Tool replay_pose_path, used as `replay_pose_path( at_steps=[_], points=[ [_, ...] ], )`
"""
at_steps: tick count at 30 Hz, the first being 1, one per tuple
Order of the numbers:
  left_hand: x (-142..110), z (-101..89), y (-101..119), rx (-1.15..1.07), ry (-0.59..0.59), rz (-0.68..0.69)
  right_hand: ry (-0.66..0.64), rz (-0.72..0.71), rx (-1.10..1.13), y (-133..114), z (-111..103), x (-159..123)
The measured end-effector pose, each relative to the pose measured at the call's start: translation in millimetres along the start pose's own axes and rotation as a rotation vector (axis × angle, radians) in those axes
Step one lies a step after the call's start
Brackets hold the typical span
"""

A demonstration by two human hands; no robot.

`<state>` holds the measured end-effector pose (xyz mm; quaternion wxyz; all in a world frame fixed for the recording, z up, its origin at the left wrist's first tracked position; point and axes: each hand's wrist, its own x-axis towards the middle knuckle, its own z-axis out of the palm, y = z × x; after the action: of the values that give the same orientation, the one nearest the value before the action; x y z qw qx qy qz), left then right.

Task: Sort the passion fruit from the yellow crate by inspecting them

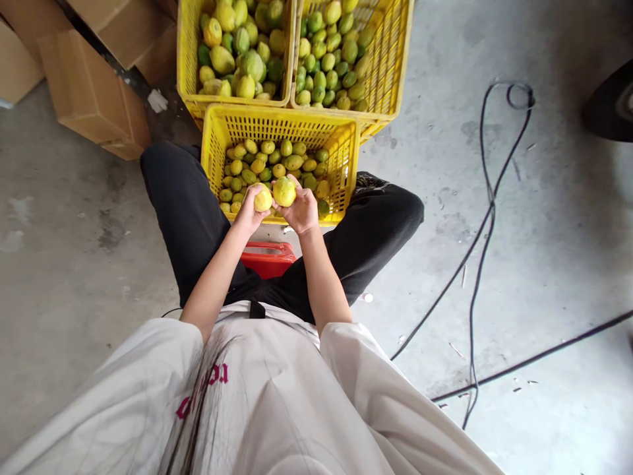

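The grey concrete floor (568,264) (slightly littered) carries yellow plastic crates (393,39) with citrus fruits (241,49), brown cardboard boxes (89,92) and a looped black cable (491,200). Over the nearest crate (281,112), the left hand (250,212) grips one yellow lemon (264,200), the right hand (303,212) one greener lemon (284,191).

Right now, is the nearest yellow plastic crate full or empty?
Partly filled: green-yellow rounded fruits lie inside the crate, its slotted wall bare above them.
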<state>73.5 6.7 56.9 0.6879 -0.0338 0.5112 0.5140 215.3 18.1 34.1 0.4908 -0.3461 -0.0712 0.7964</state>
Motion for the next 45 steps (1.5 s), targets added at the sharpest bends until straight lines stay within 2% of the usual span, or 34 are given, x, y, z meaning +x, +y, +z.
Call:
replay_pose_path(
  at_steps=[9, 14, 19, 23, 27, 31, 37, 41, 45],
  points=[
    [-3.0, 2.0, 2.6, 0.029, -0.036, 0.002, 0.018, -0.096, 0.012, -1.6, 1.2, -4.8],
    [-2.4, 0.6, -1.7, 0.100, -0.044, 0.029, 0.073, -0.084, -0.100, -2.7, 7.2, -7.1],
    [-5.0, 4.0, 0.8, 0.018, -0.069, 0.008, 0.105, -0.134, -0.084, -0.5, 0.1, 1.5],
    [-3.4, 4.0, 0.5, 0.022, -0.044, -0.003, 0.113, -0.097, -0.026, -0.9, -12.4, 10.0],
    [1.2, -1.3, -3.4, 0.058, -0.048, 0.045, 0.110, -0.072, -0.095, 3.3, -19.3, 14.3],
    [1.6, -4.3, -6.0, 0.108, 0.002, 0.137, 0.084, -0.071, -0.226, 10.7, -16.2, 12.5],
    [-0.4, 0.8, -8.6, 0.149, 0.035, 0.112, 0.063, -0.042, -0.207, 13.5, -7.1, 7.1],
    [-0.8, 2.9, -5.7, 0.199, -0.015, 0.078, 0.059, -0.050, -0.165, 10.8, -4.9, 6.5],
    [-1.4, 0.3, -2.5, 0.206, -0.041, 0.085, 0.118, -0.003, -0.113, 11.9, -8.4, 8.8]
  ],
)
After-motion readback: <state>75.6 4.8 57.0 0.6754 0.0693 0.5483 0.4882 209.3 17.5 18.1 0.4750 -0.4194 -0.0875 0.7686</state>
